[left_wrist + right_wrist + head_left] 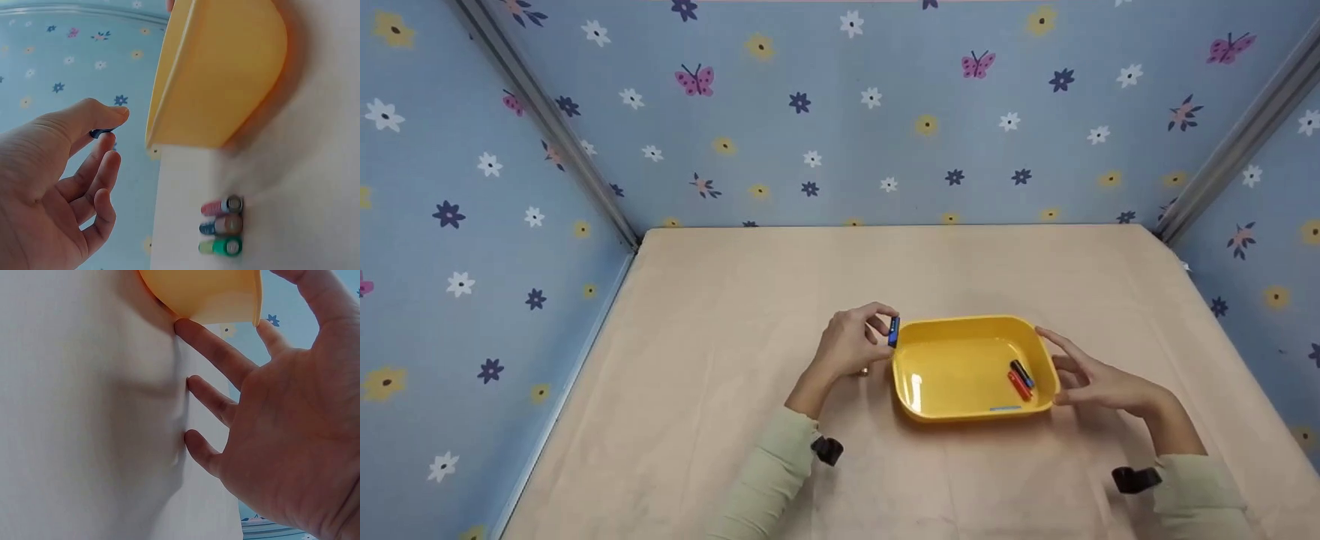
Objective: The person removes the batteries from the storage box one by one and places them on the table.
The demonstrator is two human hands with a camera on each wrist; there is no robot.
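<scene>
My left hand (851,341) pinches a small blue battery (893,331) between thumb and fingertip, just off the left rim of a yellow plastic tray (960,409). In the left wrist view most of that battery is hidden by the fingers. Two more batteries, one black (1021,373) and one red (1020,385), lie side by side at the tray's right end. With fingers spread and fairly straight, my right hand (1110,382) touches the tray's right side. Beside the tray, below my left hand, a red battery (222,206), a blue battery (221,225) and a green battery (220,247) form a row.
A pale cloth covers the table (735,285). Blue walls (840,150) patterned with flowers and butterflies stand at the back and both sides, with grey metal posts (562,135) at the corners. Black wrist cameras (1136,480) sit at both sleeves.
</scene>
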